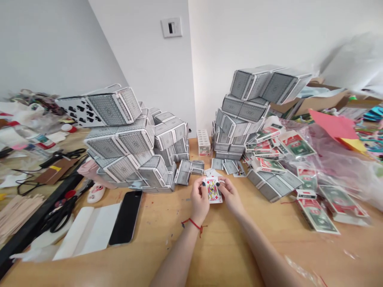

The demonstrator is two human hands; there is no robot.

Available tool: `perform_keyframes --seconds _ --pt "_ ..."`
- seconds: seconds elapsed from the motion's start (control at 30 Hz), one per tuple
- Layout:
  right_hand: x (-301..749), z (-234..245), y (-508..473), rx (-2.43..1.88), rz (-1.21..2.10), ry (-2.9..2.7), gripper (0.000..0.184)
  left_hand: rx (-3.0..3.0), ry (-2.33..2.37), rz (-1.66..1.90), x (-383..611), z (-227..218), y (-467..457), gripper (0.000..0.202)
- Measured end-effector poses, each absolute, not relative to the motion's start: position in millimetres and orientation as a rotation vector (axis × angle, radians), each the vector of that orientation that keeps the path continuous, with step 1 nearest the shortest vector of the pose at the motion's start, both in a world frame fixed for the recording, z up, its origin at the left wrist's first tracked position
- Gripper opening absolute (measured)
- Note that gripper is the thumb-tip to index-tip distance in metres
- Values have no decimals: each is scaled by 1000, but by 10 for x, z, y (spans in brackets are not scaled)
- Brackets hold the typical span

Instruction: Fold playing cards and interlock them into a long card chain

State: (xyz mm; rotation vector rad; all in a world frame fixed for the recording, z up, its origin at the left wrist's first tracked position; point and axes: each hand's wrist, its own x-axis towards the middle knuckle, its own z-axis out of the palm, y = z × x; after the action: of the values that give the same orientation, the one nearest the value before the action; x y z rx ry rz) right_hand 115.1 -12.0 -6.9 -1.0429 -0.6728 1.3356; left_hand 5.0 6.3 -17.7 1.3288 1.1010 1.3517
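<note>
A playing card (212,190) with a red-diamond court figure faces up between my two hands, above the wooden table. My left hand (200,199) grips its left edge, thumb on the face. On the opposite edge, my right hand (229,193) pinches it with thumb and fingers. Whether more cards lie beneath it I cannot tell. Just beyond, loose cards (229,166) and a small folded-card block (183,172) lie on the table. Stacked blocks made of grey-backed cards rise at the left (136,139) and at the right (243,105).
A black phone (125,217) rests left of my arms by an open notebook (89,229) and black scissors (64,213). Card boxes (296,143) in red and green pile up at the right, beside pink plastic (338,167). A clear case (204,142) stands near the wall.
</note>
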Motion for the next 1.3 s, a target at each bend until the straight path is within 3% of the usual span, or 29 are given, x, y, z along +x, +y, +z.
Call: perform_keyframes --seconds 0.43,0.63,1.3 --pt "1159 -84 -123 -1063 1354 -755 25 1431 1089 1367 37 -152 66 17" --pt "1143 -90 -122 -1081 1295 -763 23 1300 1046 1314 58 -148 100 28" --pt "1154 -155 -132 -1066 1285 -749 11 1320 1067 1344 75 -102 80 10"
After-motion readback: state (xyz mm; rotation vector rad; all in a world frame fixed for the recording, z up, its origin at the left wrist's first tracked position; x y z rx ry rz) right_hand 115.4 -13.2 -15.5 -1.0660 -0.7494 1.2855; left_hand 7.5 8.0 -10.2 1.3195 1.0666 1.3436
